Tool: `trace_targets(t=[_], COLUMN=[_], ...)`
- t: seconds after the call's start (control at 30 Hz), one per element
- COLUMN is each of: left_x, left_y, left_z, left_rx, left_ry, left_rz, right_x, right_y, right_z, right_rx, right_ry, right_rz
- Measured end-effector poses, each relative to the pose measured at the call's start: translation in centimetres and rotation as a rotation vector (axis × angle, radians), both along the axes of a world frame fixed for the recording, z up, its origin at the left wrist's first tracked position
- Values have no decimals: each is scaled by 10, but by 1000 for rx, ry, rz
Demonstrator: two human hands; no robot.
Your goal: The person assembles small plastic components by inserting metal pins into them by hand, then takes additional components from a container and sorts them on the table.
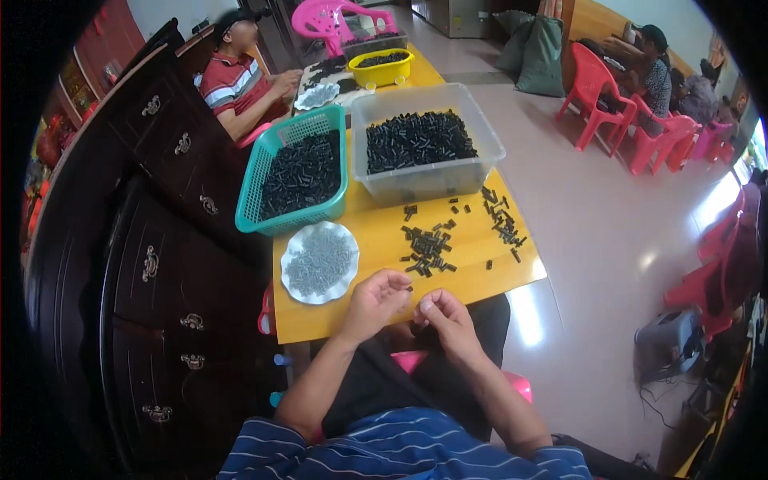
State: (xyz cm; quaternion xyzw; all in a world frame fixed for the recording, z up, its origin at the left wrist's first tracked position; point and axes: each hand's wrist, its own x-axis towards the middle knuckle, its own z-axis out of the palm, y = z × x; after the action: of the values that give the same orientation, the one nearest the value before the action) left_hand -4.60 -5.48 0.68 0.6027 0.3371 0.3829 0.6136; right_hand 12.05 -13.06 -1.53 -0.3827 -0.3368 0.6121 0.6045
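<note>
Beside one white dish [312,298], left grip [374,304] on one black piece [410,289]; right grip [450,322] narrow, contents unclear.

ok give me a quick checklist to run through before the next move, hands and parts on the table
1. Left hand has a piece: ok, a small dark piece shows at its fingertips.
2. Right hand has a piece: cannot tell, its fingertips are drawn together and hide what is between them.
3. Loose black pieces close by: ok, heaped just beyond the hands.
4. White plate stocked: ok, small clear pieces cover most of it.
5. Black pieces away from the table's edge: not ok, a scatter lies along the right side.
</note>
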Motion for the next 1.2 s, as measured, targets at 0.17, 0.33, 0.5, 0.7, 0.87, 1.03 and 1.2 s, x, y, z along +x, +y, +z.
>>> trace_targets(t=[0.17, 0.33, 0.5, 0.7, 0.87, 1.03, 1.2], left_x=[-2, 0, -1, -5, -5, -8, -4], left_y=[4, 0, -2, -3, -3, -1, -12], left_z=[1, 5, 11, 14, 20, 15, 7], left_rx=[71, 205, 378, 422, 525, 679, 206], left_ry=[92, 181, 259, 296, 379, 413, 185], left_rz=[-2, 1, 5, -49, -83, -127, -128], right_x=[3, 3, 2, 4, 6, 9, 10], right_y=[5, 10, 3, 2, 3, 4, 2], right_z=[9, 2, -2, -5, -4, 6, 2], right_rx=[1, 81, 73, 37, 20, -21, -24], right_ry=[-98, -265, -391, -438, -538, -544, -372], right_rz=[28, -20, -33, -37, -34, 64, 80])
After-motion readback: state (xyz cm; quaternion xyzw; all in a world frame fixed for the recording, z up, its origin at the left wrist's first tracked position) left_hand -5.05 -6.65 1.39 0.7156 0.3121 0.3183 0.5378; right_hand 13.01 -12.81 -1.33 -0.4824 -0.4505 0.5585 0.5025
